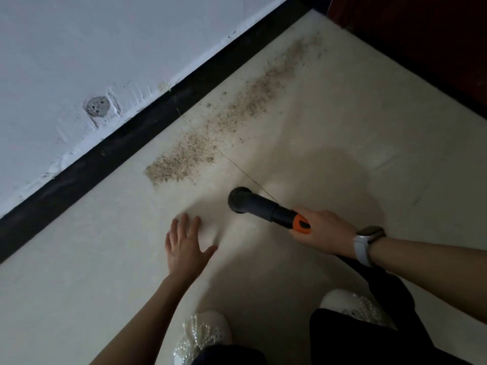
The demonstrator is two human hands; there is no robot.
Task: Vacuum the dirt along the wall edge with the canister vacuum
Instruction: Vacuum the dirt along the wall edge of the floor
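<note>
A long band of sandy dirt (226,119) lies on the pale floor, running parallel to the black baseboard (147,127) below the white wall. My right hand (325,230) grips the black vacuum nozzle (253,204) at its orange collar; a watch is on that wrist. The round nozzle mouth points at the floor just below the near end of the dirt, apart from it. My left hand (184,243) hovers flat over the floor with spread fingers, left of the nozzle, holding nothing. The canister itself is out of view.
A patched round hole (97,106) marks the wall. A dark reddish wooden surface (421,43) borders the floor at the upper right. My two white beaded shoes (205,335) stand at the bottom. A thin floor line (224,154) crosses the dirt.
</note>
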